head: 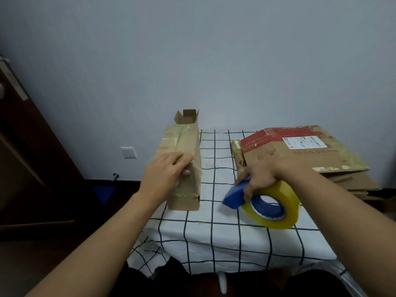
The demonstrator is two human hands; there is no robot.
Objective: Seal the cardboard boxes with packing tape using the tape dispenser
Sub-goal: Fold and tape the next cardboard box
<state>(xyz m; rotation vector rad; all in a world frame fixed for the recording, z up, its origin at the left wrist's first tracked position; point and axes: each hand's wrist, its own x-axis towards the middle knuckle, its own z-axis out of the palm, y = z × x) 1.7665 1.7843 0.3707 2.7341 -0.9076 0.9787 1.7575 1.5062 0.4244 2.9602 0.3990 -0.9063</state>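
Far left of the white tablecloth with a black grid [214, 236]: a dark brown wooden door [32, 168], then a white wall socket [128, 152] low on the pale wall. On the cloth's left edge, a long narrow brown cardboard box [188, 146], lying lengthwise, clear tape glinting along its top seam and near end. Behind it, a small open cardboard box [186, 117], flaps up. Left hand [166, 171] laid on the long box's near top, fingers curled over the edge and gripping it. Right of that box, over the middle of the cloth, right hand [260, 179] wrapped around a blue plastic tape dispenser [234, 197] loaded with a yellowish roll of clear packing tape [276, 205]; roll's lower rim just over or touching the cloth, hard to tell. At the cloth's right side, a stack of flattened brown cardboard [300, 155] with a red printed band and a white shipping label [305, 142]; print too small and blurred to read.
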